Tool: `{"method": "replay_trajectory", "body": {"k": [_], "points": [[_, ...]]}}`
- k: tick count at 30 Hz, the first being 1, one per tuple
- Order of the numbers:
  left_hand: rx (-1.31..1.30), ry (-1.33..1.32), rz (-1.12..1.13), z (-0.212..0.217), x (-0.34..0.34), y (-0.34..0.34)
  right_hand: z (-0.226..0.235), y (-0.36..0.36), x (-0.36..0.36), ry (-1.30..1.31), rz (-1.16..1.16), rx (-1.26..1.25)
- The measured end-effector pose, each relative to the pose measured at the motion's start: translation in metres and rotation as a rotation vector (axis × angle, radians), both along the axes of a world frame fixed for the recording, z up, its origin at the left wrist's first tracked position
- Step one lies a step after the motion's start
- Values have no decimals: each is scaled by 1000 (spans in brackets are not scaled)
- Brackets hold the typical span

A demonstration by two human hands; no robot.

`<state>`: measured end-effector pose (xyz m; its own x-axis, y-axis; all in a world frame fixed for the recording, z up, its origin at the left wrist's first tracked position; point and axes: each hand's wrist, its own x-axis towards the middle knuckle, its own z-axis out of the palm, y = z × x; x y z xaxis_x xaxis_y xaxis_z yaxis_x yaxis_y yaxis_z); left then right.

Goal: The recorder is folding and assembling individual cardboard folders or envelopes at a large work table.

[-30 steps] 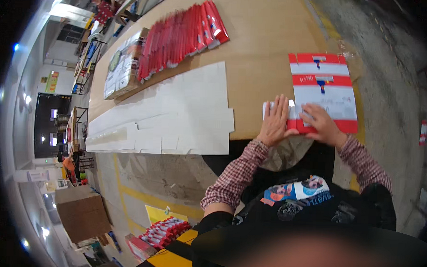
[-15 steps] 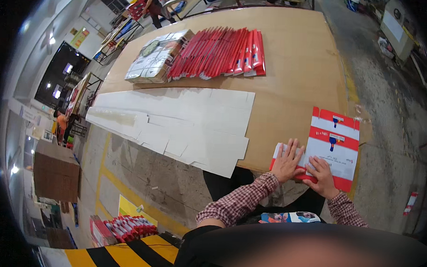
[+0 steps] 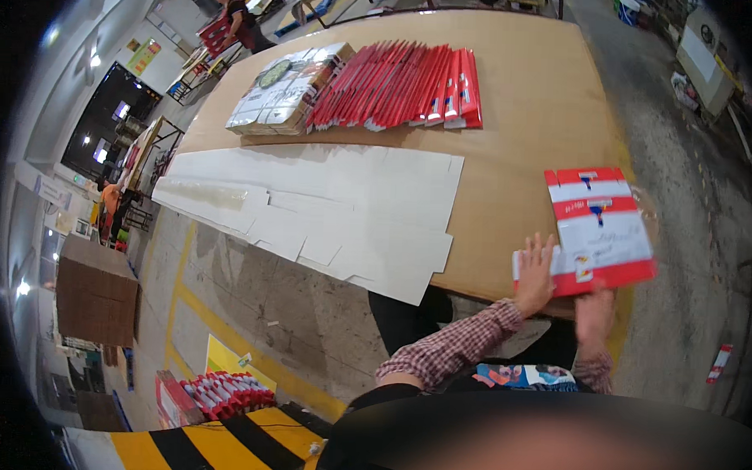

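Two hands meet a flattened red-and-white carton [image 3: 608, 235] at the near right corner of the desk [image 3: 539, 83]. The left hand [image 3: 537, 278] lies over the carton's left part, fingers extended and slightly parted, pinching nothing; it seems placed there to steady the card. The right hand [image 3: 594, 315] is at the near red edge, too blurred to tell whether its fingers are spread or pinch that edge. The carton's printed face is up, its near right corner blurred, perhaps from movement.

To the left, white card sheets [image 3: 377, 210] overlap and reach past the desk's near edge, probably laid so for easy reach. Beyond them, red packs [image 3: 398, 87] lean in a tight overlapping row, the rightmost showing more of their faces; the overlap likely saves room. A wrapped bundle [image 3: 282, 87] sits just left of the row and may serve as a stop for it. More red-and-white packs [image 3: 230, 393] lie at the near left, beside a yellow-and-black striped surface [image 3: 211, 440].
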<state>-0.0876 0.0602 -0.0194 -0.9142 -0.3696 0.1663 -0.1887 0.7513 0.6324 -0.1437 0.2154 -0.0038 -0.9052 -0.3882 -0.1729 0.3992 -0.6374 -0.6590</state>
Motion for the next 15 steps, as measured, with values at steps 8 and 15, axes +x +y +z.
{"method": "replay_trajectory", "body": {"k": [8, 15], "points": [[207, 275, 66, 48, 83, -88, 26, -3, -181, 495, 605, 663], [-291, -276, 274, 56, 182, -135, 25, -187, -388, 645, 657, 1033]]}}
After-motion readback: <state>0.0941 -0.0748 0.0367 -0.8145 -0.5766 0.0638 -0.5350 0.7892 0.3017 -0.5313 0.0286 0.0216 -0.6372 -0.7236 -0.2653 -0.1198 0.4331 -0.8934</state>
